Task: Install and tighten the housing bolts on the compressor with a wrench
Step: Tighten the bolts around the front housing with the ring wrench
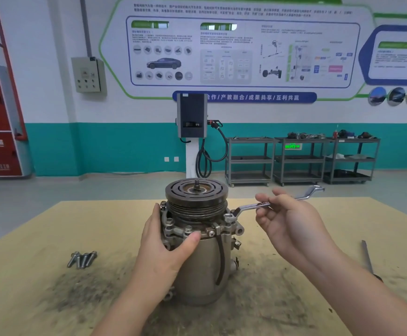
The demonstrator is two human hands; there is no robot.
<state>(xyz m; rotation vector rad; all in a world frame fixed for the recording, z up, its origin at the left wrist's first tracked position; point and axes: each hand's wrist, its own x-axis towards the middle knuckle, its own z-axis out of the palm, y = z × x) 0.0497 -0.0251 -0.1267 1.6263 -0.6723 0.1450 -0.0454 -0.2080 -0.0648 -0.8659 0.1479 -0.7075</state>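
Steel spares: loose bolts [82, 259] lie in a cluster on the tan tabletop [294, 299], well left of the work.
Left hand [166, 248]: wrapped round the compressor [197, 241] housing, thumb pressed under the flange, bracing it upright at centre table.
Wrench [265, 204]: ring end seated on a flange bolt [229, 217] at the compressor's right shoulder, shank running up and away to the right.
Right hand [292, 221]: fingers pinching the shank mid-length, the nearer hand for the swing.
Far right: a dark tool [367, 258], unidentifiable, lies at the table edge.
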